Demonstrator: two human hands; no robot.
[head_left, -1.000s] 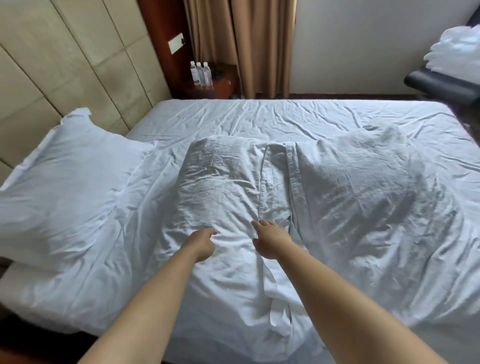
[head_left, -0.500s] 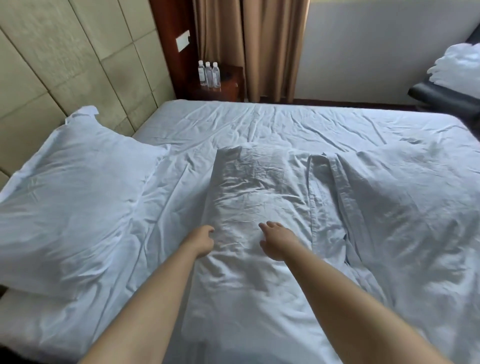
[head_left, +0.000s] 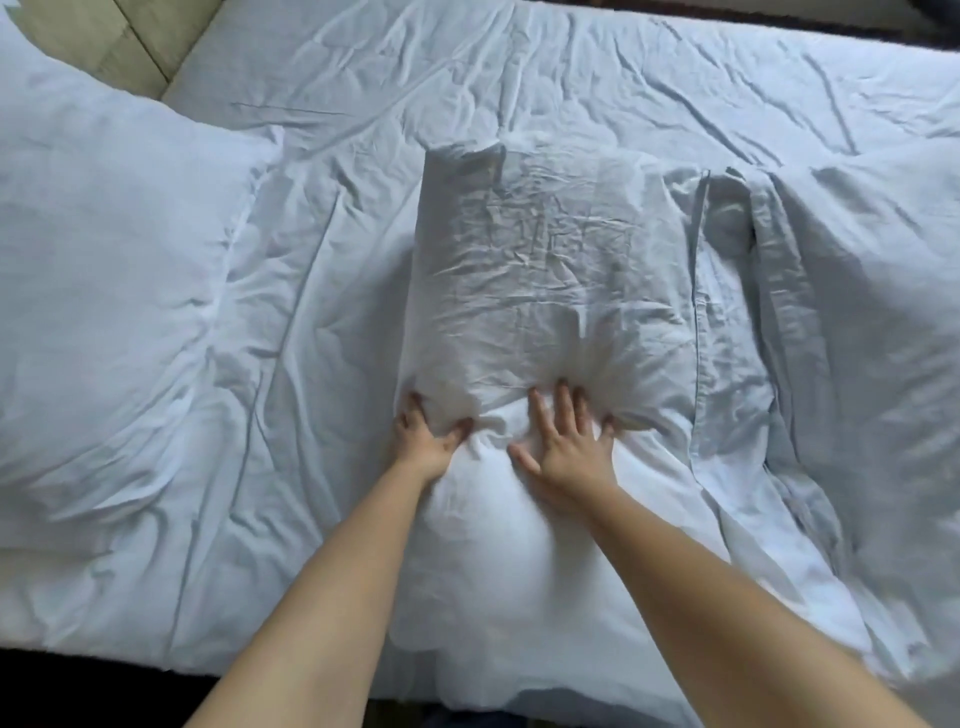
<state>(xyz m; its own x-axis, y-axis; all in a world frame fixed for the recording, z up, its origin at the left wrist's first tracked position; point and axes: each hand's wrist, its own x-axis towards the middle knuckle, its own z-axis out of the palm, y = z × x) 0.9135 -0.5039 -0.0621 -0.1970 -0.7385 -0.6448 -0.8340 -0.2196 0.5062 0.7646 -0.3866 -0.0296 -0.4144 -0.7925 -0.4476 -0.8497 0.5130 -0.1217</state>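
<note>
The pillow (head_left: 540, 270) lies lengthwise in the middle of the bed (head_left: 571, 78), its near end at the bed's front edge. Its far half sits in a crumpled pillowcase (head_left: 519, 332), whose cloth bunches into a ridge across the middle. The near half looks smoother and whiter; whether it is bare or covered cannot be told. The left hand (head_left: 428, 439) has its grip closed on a bunch of that ridge, thumb and fingers dug into the cloth. The right hand (head_left: 569, 452) lies flat, fingers spread, pressing down just beside it and gripping nothing. The casing looks roughly half done: the near end seems left to cover and smooth. A plump second pillow (head_left: 104, 291) lies left, and another pillow (head_left: 872, 322) right.
</note>
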